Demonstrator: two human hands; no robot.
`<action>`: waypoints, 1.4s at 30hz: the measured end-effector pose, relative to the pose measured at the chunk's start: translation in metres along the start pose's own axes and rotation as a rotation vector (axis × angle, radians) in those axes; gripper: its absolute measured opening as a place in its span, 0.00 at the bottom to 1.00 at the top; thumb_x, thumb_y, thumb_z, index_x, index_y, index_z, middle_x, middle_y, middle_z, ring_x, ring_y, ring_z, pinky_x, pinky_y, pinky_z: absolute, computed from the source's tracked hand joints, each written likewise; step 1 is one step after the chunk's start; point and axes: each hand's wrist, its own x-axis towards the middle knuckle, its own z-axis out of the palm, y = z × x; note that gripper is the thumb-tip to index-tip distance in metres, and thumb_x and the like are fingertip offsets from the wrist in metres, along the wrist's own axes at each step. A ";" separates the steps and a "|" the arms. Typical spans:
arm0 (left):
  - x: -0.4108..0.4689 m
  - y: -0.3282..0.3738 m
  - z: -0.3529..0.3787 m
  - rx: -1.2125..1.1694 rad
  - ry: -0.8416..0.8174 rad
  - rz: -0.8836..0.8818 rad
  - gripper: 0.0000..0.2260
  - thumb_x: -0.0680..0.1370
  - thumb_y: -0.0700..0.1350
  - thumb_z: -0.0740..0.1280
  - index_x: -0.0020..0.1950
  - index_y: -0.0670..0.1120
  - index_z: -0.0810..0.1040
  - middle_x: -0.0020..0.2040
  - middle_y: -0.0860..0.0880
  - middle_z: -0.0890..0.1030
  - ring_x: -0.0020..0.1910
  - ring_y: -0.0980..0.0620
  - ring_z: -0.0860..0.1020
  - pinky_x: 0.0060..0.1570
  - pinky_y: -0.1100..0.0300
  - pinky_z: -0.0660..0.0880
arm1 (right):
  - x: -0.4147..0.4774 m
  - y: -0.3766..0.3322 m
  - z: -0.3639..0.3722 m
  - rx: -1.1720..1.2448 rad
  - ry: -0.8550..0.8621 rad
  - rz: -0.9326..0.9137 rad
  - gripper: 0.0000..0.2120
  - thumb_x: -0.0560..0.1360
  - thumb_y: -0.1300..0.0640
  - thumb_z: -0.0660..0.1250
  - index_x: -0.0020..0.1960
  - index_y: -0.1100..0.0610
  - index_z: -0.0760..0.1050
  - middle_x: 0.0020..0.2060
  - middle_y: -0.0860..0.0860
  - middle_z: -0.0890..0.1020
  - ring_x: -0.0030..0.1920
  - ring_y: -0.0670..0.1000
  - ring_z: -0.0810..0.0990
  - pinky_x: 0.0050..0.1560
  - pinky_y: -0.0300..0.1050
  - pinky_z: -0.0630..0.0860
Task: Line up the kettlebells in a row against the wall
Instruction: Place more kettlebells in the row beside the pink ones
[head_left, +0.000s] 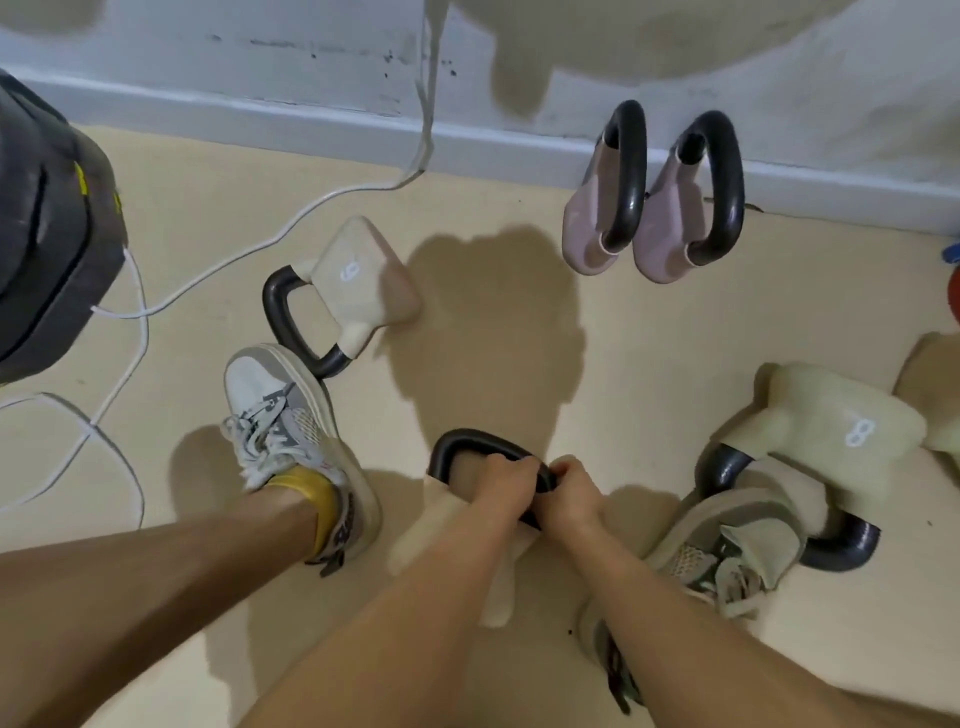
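Observation:
Two pink kettlebells (589, 218) (670, 228) with dark handles stand side by side against the wall (311, 47) at upper right. A beige kettlebell marked 6 (363, 280) lies on its side left of centre, handle toward my left shoe. A pale green kettlebell marked 8 (831, 426) lies on its side at right, its handle behind my right shoe. Between my feet is a cream kettlebell (441, 530); my left hand (506, 486) and my right hand (574, 496) both grip its dark handle, mostly hiding its body.
A dark grey machine (47, 223) fills the left edge, and white cables (208, 270) trail from it across the beige floor and up the wall. My left shoe (291, 431) and right shoe (727, 540) straddle the held kettlebell. Red and blue objects peek in at the right edge.

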 end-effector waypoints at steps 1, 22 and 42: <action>0.000 0.002 0.001 -0.087 -0.015 -0.055 0.09 0.78 0.44 0.61 0.54 0.41 0.69 0.47 0.43 0.77 0.47 0.43 0.76 0.52 0.52 0.75 | -0.001 -0.002 -0.001 0.007 0.011 0.038 0.10 0.72 0.69 0.58 0.36 0.57 0.64 0.30 0.52 0.68 0.28 0.49 0.63 0.16 0.33 0.64; -0.064 0.062 -0.074 -1.098 -0.135 0.032 0.10 0.72 0.37 0.65 0.30 0.43 0.72 0.25 0.48 0.75 0.23 0.51 0.75 0.32 0.59 0.75 | -0.063 -0.105 -0.042 -0.224 0.179 -0.616 0.15 0.71 0.51 0.65 0.28 0.52 0.65 0.29 0.48 0.71 0.28 0.49 0.71 0.29 0.41 0.66; -0.017 0.148 -0.047 -0.123 0.374 0.680 0.09 0.75 0.51 0.67 0.49 0.48 0.72 0.43 0.47 0.79 0.37 0.48 0.80 0.35 0.56 0.75 | 0.056 -0.197 -0.193 0.059 0.475 -0.442 0.23 0.72 0.53 0.65 0.66 0.60 0.69 0.55 0.60 0.78 0.48 0.58 0.77 0.49 0.50 0.76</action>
